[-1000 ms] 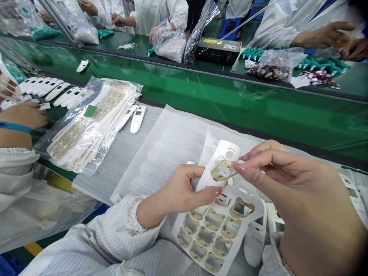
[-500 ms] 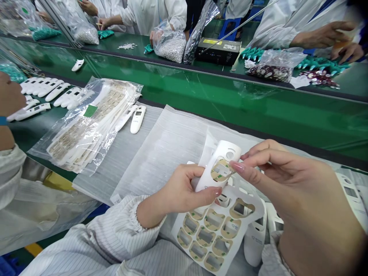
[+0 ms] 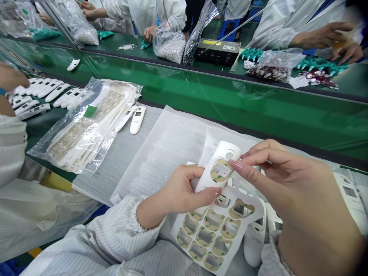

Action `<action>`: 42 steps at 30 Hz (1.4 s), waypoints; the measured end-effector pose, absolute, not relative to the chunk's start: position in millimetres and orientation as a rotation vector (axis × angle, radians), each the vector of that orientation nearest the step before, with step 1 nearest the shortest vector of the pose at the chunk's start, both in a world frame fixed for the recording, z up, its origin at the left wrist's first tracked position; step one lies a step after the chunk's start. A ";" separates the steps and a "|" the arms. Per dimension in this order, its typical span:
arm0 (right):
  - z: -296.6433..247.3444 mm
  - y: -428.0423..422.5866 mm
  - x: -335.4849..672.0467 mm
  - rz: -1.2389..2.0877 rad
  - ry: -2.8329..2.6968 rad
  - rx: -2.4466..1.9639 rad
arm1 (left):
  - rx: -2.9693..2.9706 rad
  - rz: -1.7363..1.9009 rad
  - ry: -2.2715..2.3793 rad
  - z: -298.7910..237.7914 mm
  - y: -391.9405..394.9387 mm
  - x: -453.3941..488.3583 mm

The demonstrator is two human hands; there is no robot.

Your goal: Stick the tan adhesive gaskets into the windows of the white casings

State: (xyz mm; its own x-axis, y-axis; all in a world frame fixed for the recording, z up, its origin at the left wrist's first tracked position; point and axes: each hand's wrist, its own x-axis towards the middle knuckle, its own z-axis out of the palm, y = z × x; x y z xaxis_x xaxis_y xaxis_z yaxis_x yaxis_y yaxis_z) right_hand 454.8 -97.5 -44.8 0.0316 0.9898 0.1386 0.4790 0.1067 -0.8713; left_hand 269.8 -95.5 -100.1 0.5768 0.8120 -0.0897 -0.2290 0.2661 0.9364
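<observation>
My left hand is shut around a white plastic device housing, held tilted with its rounded end up and away from me. A tan ring-shaped adhesive gasket lies on the housing's face around a rectangular window. My right hand comes in from the right, with a pink-nailed fingertip at the gasket's edge. Below both hands lies a white sheet of similar tan gaskets. Part of the sheet is hidden beneath my left hand and the housing.
A clear bag of gasket sheets and two white devices lie to the left on white foam sheeting. A co-worker's hand is beside a row of white devices. Green conveyor belting runs behind, with more workers beyond.
My right fingertip has shifted slightly along the gasket, and the housing has tilted a little. The co-worker's hand at left has moved up and away, and more white devices now show beside it.
</observation>
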 end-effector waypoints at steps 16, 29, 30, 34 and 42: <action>-50.1 -93.6 452.6 0.702 -1.577 -1.508 | 1.082 0.754 0.669 -99.3 -95.9 269.2; -54.0 -93.3 449.3 0.593 -1.606 -1.489 | 1.104 0.738 0.685 -101.3 -96.7 268.9; -54.4 -93.2 449.1 0.549 -1.618 -1.507 | 1.099 0.737 0.685 -101.4 -96.9 269.1; -55.5 -91.2 453.4 0.333 -1.586 -1.670 | 1.085 0.741 0.678 -102.2 -97.0 269.3; -60.8 -82.4 460.2 0.972 -1.525 -1.565 | 1.074 0.739 0.696 -101.1 -96.6 269.8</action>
State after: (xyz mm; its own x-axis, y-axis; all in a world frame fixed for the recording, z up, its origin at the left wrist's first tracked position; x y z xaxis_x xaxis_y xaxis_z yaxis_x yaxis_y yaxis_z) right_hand 460.2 -82.4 -60.8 0.0100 0.9996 -0.0257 0.4453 -0.0275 -0.8950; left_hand 269.8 -96.6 -101.1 0.5719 0.8085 -0.1386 -0.1878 0.2936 0.9373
